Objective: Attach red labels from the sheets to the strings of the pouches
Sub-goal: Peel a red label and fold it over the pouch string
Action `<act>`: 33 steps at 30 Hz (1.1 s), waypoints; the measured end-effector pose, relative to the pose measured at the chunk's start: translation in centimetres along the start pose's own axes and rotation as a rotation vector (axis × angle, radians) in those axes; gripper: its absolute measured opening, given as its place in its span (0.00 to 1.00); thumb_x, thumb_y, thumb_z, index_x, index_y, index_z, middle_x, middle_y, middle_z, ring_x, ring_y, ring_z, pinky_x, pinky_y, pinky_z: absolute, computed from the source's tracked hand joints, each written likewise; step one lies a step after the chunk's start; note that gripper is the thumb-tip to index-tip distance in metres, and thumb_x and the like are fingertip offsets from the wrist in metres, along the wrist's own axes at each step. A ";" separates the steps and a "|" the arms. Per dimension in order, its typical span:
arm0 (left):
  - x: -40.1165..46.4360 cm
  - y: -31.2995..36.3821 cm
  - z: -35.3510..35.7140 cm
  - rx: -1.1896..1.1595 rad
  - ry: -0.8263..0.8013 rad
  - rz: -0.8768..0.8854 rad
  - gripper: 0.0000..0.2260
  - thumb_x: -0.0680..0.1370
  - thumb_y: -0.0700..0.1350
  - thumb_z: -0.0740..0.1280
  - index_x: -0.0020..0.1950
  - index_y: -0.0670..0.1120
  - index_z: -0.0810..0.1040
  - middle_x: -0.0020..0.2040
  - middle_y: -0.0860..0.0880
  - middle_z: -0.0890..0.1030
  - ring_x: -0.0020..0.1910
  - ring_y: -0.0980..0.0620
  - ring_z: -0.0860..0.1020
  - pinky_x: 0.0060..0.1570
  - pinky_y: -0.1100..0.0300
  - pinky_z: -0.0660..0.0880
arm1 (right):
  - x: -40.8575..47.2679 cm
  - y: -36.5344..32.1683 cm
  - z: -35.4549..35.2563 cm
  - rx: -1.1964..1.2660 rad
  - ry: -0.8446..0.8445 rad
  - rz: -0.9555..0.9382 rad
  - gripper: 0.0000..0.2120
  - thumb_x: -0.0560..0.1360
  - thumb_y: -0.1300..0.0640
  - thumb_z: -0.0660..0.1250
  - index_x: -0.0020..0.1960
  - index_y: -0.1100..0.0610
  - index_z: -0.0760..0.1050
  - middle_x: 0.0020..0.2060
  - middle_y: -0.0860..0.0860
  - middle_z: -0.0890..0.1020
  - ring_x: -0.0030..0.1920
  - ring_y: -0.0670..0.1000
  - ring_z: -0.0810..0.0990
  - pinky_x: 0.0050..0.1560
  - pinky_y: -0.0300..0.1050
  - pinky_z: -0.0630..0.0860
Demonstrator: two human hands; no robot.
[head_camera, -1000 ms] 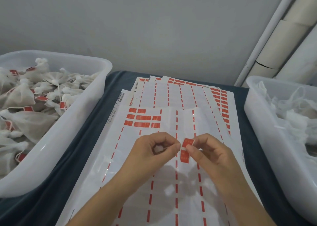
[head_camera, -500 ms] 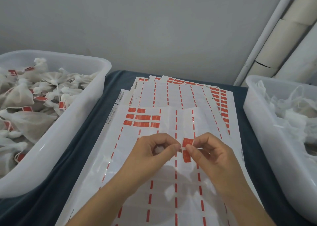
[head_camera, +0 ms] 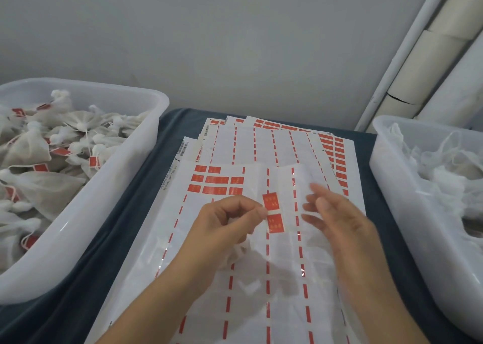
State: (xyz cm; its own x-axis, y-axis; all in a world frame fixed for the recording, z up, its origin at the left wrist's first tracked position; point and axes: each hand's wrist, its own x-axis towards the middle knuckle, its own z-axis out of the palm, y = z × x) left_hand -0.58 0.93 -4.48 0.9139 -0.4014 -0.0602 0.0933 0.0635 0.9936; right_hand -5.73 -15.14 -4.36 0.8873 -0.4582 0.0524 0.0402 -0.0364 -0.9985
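Observation:
My left hand [head_camera: 230, 220] pinches a red label [head_camera: 271, 213] at its middle, so the label stands unfolded in two red halves above the sheet. A white pouch [head_camera: 240, 252] hangs under that hand, mostly hidden by the palm. My right hand [head_camera: 332, 218] is blurred, fingers spread, just right of the label and apart from it. Below both hands lies the top label sheet [head_camera: 209, 278], with a few red labels [head_camera: 217, 180] left at its upper left.
A white bin [head_camera: 86, 207] on the left holds several pouches with red labels on their strings. A second white bin [head_camera: 397, 213] on the right holds unlabelled white pouches. More label sheets [head_camera: 274, 142] fan out behind. Dark cloth covers the table.
My right hand has let go of the label and drawn away to the right with its fingers spread. The left hand keeps its pinch on the label.

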 end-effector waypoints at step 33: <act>-0.2 -2.2 1.0 0.716 0.224 0.824 0.10 0.74 0.56 0.64 0.53 0.56 0.77 0.33 0.51 0.71 0.34 0.57 0.67 0.28 0.73 0.65 | -1.3 -0.1 0.0 -0.361 0.011 -0.355 0.06 0.69 0.45 0.70 0.36 0.42 0.75 0.38 0.35 0.81 0.46 0.38 0.79 0.42 0.22 0.71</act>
State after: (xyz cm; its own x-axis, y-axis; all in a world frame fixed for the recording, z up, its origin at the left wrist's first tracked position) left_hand -1.39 0.00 -6.57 0.6489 -0.3004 0.6991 -0.7579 -0.3359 0.5592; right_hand -6.85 -14.54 -4.36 0.8430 -0.3711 0.3894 0.1752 -0.4950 -0.8510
